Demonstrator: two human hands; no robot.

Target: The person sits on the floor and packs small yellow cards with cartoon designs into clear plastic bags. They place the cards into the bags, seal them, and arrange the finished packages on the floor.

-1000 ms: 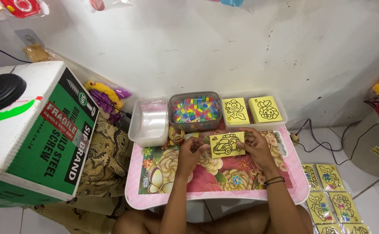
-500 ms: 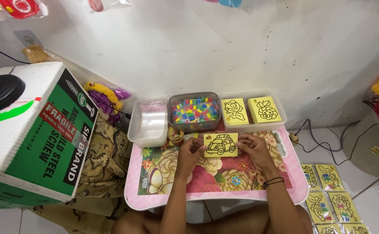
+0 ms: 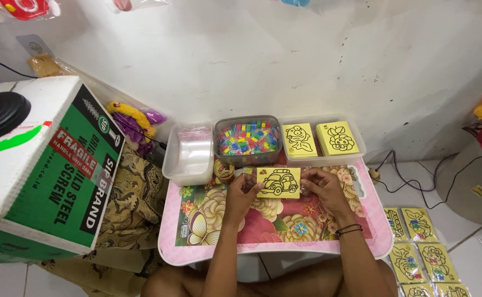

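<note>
Both hands, left hand (image 3: 242,192) and right hand (image 3: 322,190), pinch a yellow car card (image 3: 278,182) by its edges; uneven finger pressure could crease it.

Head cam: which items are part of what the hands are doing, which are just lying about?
In hand: left hand and right hand hold the yellow square card with a car outline.

Lying about: green-and-white cardboard box; clear tub of coloured bits; black cables.

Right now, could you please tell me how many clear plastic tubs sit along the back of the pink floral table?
3, in a row: an empty-looking tub on the left, a bead-filled tub in the middle, and a tub holding yellow cards on the right. None seems hidden.
</note>
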